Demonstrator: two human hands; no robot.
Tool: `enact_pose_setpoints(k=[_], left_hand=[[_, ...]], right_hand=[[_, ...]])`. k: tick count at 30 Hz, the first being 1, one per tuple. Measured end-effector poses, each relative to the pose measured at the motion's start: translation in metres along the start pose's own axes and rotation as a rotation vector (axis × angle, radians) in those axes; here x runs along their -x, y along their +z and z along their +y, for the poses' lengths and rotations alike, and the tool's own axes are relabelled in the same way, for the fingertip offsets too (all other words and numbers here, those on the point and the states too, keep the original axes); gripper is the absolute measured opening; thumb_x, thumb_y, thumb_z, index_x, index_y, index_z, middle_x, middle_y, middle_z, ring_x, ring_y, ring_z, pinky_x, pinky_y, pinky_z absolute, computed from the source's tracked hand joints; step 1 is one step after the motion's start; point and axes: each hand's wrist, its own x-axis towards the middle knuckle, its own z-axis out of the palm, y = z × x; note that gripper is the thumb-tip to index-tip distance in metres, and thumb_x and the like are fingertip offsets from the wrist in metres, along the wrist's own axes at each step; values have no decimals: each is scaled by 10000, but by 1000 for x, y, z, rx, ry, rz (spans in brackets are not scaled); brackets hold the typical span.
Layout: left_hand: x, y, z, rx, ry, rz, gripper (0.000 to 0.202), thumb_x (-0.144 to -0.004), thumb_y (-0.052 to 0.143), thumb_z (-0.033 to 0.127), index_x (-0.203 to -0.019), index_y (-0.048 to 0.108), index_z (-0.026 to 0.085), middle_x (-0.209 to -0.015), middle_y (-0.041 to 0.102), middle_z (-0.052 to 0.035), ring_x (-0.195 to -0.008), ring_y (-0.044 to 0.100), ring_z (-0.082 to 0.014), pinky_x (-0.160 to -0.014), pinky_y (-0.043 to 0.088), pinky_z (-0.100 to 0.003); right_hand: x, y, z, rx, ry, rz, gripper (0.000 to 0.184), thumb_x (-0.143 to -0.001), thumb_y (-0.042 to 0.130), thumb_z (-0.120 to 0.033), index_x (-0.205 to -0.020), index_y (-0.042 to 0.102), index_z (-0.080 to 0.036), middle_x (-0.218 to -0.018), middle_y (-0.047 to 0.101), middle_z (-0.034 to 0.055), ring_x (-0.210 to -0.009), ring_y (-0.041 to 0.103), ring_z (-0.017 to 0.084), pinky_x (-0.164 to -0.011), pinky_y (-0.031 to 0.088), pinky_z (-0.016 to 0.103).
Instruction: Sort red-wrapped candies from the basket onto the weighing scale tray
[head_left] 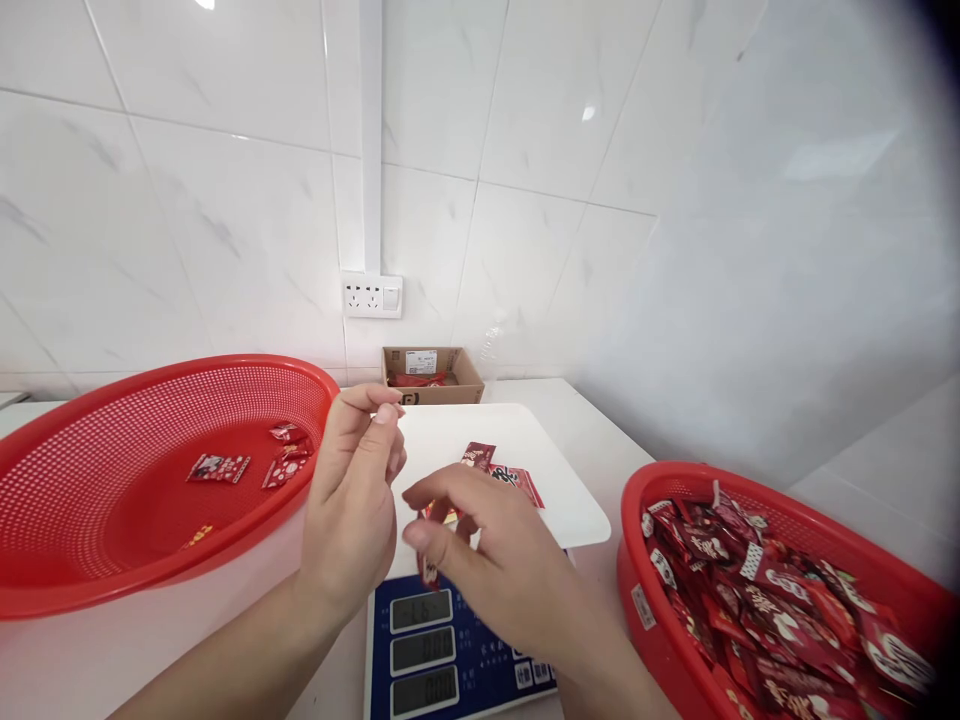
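A weighing scale with a white platter [555,500] and a blue display panel [420,650] sits in front of me. A few red sweet packets [480,455] lie on the platter. My right hand [487,560] hovers over the platter's front edge, fingers curled down and closed on a small red packet [429,572] that hangs from the fingertips. My left hand [352,490] is raised to the left of the platter. Its thumb and forefinger are pinched together, and I cannot make out what, if anything, they hold.
A wide red basket [75,580] at the left holds a few packets [219,467]. Another red basket [637,520] at the right is full of red packets. An open cardboard box [431,375] stands against the tiled wall, below a wall socket [371,295].
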Motion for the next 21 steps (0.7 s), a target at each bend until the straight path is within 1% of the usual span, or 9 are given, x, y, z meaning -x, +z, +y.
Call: enact_pose_setpoints(k=[2, 5, 7, 9, 11, 14, 16, 18, 21], left_hand=[[-1, -1, -3, -11, 29, -9, 50, -907, 521, 243, -882, 564, 250, -750, 463, 48, -615, 393, -89, -544, 360, -172], [-6, -6, -8, -112, 65, -138, 50, -890, 537, 230, -912, 578, 246, -837, 517, 36, -772, 473, -105, -703, 411, -193], [-10, -10, -7, -245, 21, -327, 52, -874, 537, 197, -881, 575, 231, -850, 544, 31, -820, 502, -117, -751, 421, -220], [-13, -10, -2, -409, -80, -568, 77, -869, 513, 174, -830, 562, 218, -810, 564, 28, -792, 522, -128, -728, 429, -247], [-12, -10, 7, -542, -156, -754, 97, -868, 490, 169, -818, 559, 214, -790, 583, 24, -763, 534, -136, -688, 431, -258], [-2, -10, 16, -672, -171, -957, 146, -857, 467, 135, -838, 586, 217, -804, 616, 18, -728, 556, -134, -631, 439, -243], [11, -15, 13, -747, -173, -1192, 208, -834, 480, 94, -874, 633, 229, -826, 656, 17, -716, 591, -137, -625, 458, -239], [30, -26, 0, -771, -160, -1475, 246, -819, 557, 103, -957, 679, 265, -964, 698, 5, -836, 645, -179, -712, 492, -271], [60, -47, -28, -750, -173, -1505, 172, -921, 530, 257, -961, 698, 254, -1013, 684, -23, -891, 659, -201, -724, 534, -304]], right_hand=[[-2, 3, 3, 70, 8, -24, 169, -904, 580, -318, -991, 647, -190, -946, 697, 37, -831, 642, 170, -689, 463, 275], [-8, 0, 14, 183, 72, 110, 202, -928, 518, -289, -1031, 651, -177, -981, 714, 67, -847, 652, 204, -709, 472, 326], [-10, -8, 20, 177, 124, 242, 212, -935, 486, -282, -1008, 655, -177, -948, 722, 66, -810, 659, 201, -689, 484, 326], [-10, -18, 23, 138, 128, 362, 204, -926, 499, -299, -977, 661, -187, -887, 721, 46, -741, 657, 178, -645, 495, 296], [-7, -26, 22, 107, 94, 456, 188, -914, 525, -312, -950, 667, -195, -827, 713, 22, -669, 644, 148, -596, 497, 256], [-3, -30, 18, 97, 35, 528, 162, -907, 547, -295, -907, 674, -195, -793, 709, 5, -640, 635, 122, -563, 498, 210], [-1, -31, 16, 107, 7, 550, 149, -904, 555, -276, -882, 678, -193, -778, 708, 0, -633, 630, 112, -552, 496, 191], [-1, -31, 15, 109, -8, 566, 145, -904, 557, -262, -867, 681, -195, -752, 705, -9, -605, 617, 100, -531, 488, 176], [-1, -33, 14, 103, -5, 577, 143, -904, 560, -256, -847, 679, -200, -724, 702, -20, -574, 606, 90, -515, 481, 166]])
